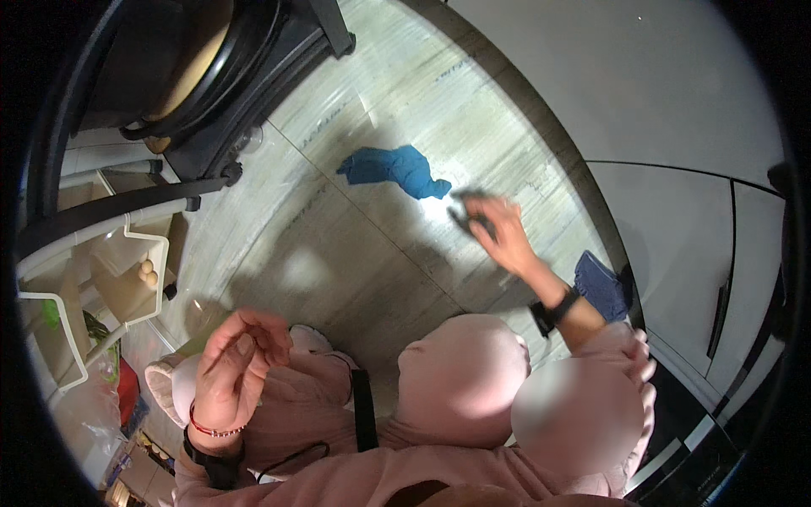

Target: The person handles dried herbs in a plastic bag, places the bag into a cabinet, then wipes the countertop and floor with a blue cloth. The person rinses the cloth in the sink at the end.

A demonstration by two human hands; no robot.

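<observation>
A crumpled blue cloth lies on the grey wood-look tile floor before me. Just off its right end is my right hand, low over the floor. Its thumb and fingers are apart, with nothing seen between them, and dark shadow falls by the fingertips. My left hand is raised above my left knee, its fingers loosely curled and no object visible in it. A dark blue cloth lies by the cabinet base, beyond my right forearm.
Grey cabinet doors with a dark base line the right side. At upper left stands a black wheeled rack with a large pan. White storage bins, one with egg-like items, are at the left, near a clear plastic bag.
</observation>
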